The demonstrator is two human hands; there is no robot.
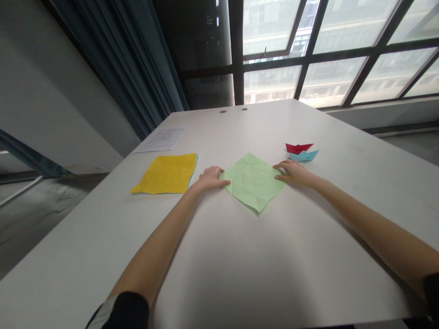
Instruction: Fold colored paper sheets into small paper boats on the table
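A creased light green paper square (253, 181) lies flat on the white table (240, 265), turned like a diamond. My left hand (211, 178) rests on the table with its fingers pressing the paper's left corner. My right hand (293, 172) presses the paper's right corner with fingers spread. Neither hand grips anything. Just beyond my right hand sit a folded red paper boat (297, 147) and a folded light blue paper boat (304, 156), touching each other.
A stack of yellow paper sheets (167, 174) with a blue edge beneath lies left of my left hand. A white printed sheet (162, 139) lies further back left. Windows and a dark curtain stand behind the table's far edge.
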